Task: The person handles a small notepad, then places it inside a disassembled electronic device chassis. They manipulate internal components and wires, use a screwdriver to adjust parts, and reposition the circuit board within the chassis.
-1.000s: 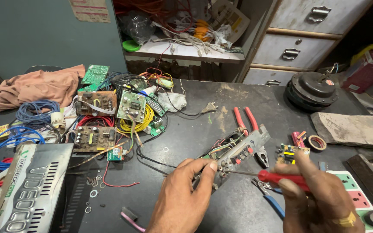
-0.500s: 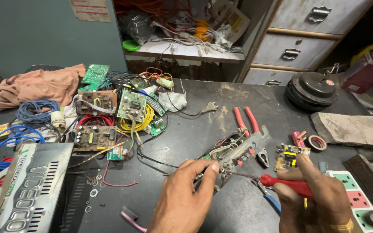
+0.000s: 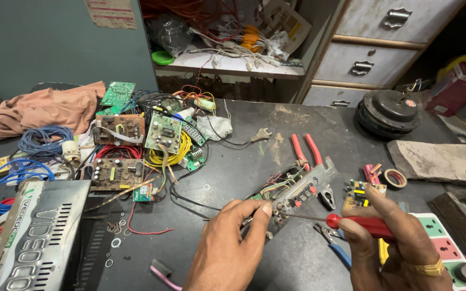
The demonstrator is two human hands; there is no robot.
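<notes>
Left hand (image 3: 227, 245) fingers pinch the circuit assembly (image 3: 292, 188) on the desk (image 3: 254, 156); right hand (image 3: 400, 245) fingers grip the red-handled screwdriver (image 3: 360, 223), tip at assembly.

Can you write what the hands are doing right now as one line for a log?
left hand: steadies circuit assembly | right hand: holds red-handled screwdriver, tip at assembly | surface: dark table

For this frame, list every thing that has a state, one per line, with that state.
Left hand: pinching the circuit assembly.
Right hand: gripping the screwdriver.
Red-handled screwdriver: held, tip against the assembly.
Circuit assembly: flat on the table, wires exposed.
Red-handled pliers: lying unheld.
Drawers: shut.
</notes>
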